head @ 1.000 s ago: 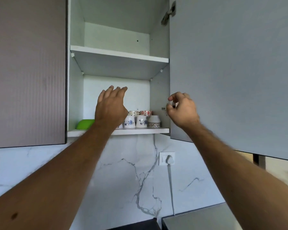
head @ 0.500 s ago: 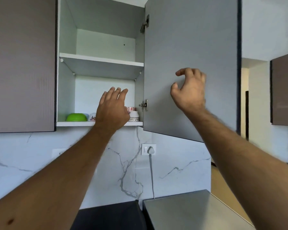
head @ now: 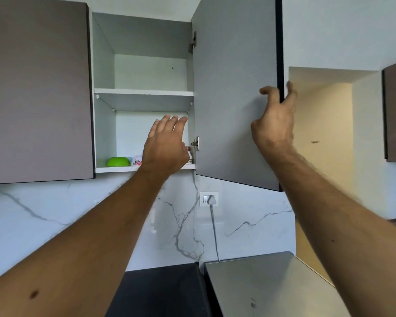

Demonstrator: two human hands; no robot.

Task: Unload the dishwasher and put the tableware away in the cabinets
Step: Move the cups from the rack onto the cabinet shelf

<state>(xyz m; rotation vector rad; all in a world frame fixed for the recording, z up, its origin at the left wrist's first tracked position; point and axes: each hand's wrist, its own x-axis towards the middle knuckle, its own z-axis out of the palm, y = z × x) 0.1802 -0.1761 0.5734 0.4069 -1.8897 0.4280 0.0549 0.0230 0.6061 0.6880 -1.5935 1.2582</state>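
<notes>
Right hand (head: 275,120) is now gripping the door (head: 236,92) edge, having come off the hinge side.
Left hand (head: 164,147) is hovering open before shelved cups (head: 137,161); closing looks next.

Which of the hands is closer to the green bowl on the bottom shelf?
Left. The left hand is raised just right of the green bowl; the right hand grips the cabinet door edge, farther right.
</notes>
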